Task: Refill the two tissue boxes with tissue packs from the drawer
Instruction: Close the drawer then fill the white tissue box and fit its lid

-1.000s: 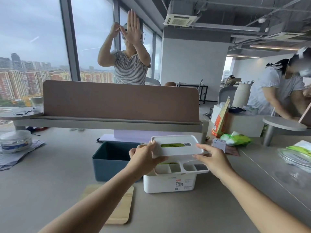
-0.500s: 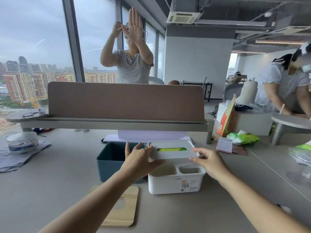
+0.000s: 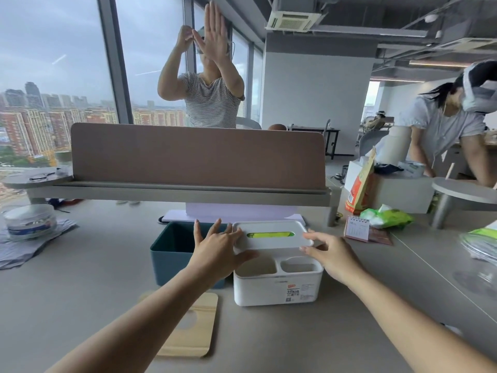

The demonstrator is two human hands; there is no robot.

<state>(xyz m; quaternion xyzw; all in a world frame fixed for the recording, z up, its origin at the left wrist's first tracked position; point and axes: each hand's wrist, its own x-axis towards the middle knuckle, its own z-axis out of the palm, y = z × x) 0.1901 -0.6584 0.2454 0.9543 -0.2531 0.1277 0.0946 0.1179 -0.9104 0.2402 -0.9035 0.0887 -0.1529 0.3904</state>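
Both hands at white lid [image 3: 271, 235] sitting on white tissue box [image 3: 277, 286], green pack showing through slot. Left hand [image 3: 215, 251] fingers spread, flat on lid's left edge. Right hand [image 3: 332, 254] fingers loosely spread, touching right edge. Empty blue box [image 3: 174, 254] beside it, wooden lid [image 3: 191, 329] on desk [image 3: 80, 305].

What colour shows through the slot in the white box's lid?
Bright yellow-green, seen through the slot of the white lid; the head view shows it clearly.
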